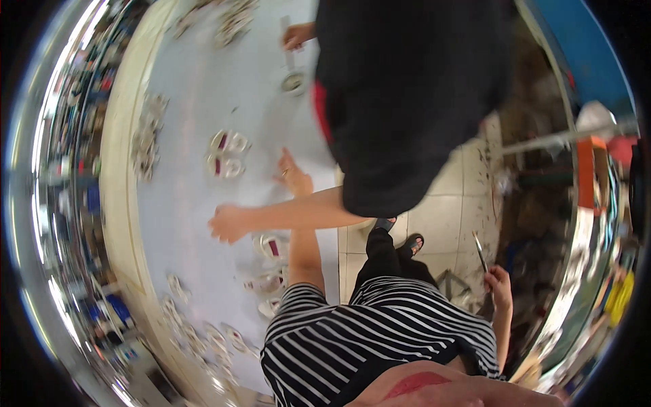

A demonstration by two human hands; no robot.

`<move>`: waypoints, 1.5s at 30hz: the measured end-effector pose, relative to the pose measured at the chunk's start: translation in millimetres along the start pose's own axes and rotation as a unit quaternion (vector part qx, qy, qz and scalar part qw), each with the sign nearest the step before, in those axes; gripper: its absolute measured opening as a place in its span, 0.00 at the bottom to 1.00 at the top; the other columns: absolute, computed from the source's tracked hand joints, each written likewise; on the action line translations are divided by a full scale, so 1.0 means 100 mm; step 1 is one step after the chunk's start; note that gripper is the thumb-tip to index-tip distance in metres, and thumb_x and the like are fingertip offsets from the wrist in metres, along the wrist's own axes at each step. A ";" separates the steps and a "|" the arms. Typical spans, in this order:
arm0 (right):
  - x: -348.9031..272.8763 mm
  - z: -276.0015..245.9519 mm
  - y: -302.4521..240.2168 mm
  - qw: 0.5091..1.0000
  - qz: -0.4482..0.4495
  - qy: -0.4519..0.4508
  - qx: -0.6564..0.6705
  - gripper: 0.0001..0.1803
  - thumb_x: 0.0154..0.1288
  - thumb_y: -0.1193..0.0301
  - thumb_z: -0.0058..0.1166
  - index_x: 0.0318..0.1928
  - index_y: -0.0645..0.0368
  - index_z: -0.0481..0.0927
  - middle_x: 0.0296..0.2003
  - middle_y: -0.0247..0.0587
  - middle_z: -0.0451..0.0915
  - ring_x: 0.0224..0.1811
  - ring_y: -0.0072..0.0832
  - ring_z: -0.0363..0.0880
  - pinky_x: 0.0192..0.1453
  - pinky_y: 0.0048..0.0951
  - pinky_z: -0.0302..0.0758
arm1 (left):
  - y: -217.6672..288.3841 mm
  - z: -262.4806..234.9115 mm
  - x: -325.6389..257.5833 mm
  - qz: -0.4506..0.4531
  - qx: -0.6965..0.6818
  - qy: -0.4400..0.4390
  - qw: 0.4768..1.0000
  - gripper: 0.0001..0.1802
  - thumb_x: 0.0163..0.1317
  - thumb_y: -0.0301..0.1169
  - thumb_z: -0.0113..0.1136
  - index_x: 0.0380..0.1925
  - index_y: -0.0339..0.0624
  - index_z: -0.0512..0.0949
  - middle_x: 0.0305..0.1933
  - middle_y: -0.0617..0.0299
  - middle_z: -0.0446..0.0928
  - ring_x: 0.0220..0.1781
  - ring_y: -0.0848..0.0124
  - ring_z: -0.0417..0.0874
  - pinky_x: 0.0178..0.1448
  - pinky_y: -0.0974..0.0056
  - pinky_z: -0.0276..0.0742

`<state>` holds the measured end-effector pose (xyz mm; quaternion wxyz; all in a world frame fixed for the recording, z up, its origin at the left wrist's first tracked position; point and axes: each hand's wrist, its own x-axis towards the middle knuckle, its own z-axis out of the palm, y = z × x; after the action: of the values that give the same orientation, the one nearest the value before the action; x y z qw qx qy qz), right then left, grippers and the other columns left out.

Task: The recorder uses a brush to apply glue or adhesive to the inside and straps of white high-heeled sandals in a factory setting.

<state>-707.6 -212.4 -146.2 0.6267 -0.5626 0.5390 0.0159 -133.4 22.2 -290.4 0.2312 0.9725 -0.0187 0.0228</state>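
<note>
My left arm reaches across the pale table, and my left hand (295, 178) hovers near a pair of white sandals (226, 154) with dark red insole patches. Its fingers are apart, with one stretched forward and nothing held. Out to the right, away from the table, my right hand (500, 285) is closed around a thin brush (480, 251), its tip pointing up. More white sandals (271, 247) lie beside my left forearm, partly hidden by it.
A co-worker in black (407, 102) stands at the table, one forearm (298, 210) crossing over mine. The co-worker's other hand (297, 36) is near a small round container (293, 83). Sandals line the table's far side (146, 139) and near end (203, 336). Shelving stands right.
</note>
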 end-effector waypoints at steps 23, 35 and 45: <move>-1.75 -2.88 1.03 0.708 -0.328 0.389 0.489 0.39 0.62 0.81 0.54 0.71 0.55 0.53 0.39 0.51 0.80 0.34 0.33 0.84 0.34 0.28 0.81 | 4.08 1.84 -4.62 0.562 -0.070 -0.541 0.621 0.42 0.49 0.19 0.49 0.70 0.41 0.57 0.72 0.40 0.57 0.75 0.43 0.50 0.76 0.46 0.45; -2.86 -4.12 2.12 0.422 -0.219 0.828 0.297 0.23 0.60 0.83 0.58 0.57 0.64 0.74 0.40 0.46 0.84 0.45 0.30 0.84 0.47 0.26 0.77 | 6.68 0.99 -9.26 0.876 -0.172 -0.431 0.130 0.42 0.47 0.19 0.51 0.69 0.42 0.60 0.76 0.38 0.46 0.77 0.37 0.41 0.74 0.35 0.41; -3.36 -4.72 2.83 0.213 -0.023 0.946 0.242 0.13 0.73 0.69 0.49 0.47 0.67 0.79 0.20 0.34 0.74 0.23 0.21 0.73 0.37 0.23 0.74 | 7.09 2.12 -12.57 0.932 0.056 -0.333 0.134 0.34 0.65 0.34 0.40 0.73 0.44 0.53 0.79 0.55 0.44 0.81 0.49 0.32 0.72 0.27 0.23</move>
<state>-1335.9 -252.5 -6.6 -0.2401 0.0039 0.6987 -0.6739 -1413.4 -673.7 -227.4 -0.0514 0.1335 -0.9842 -0.1046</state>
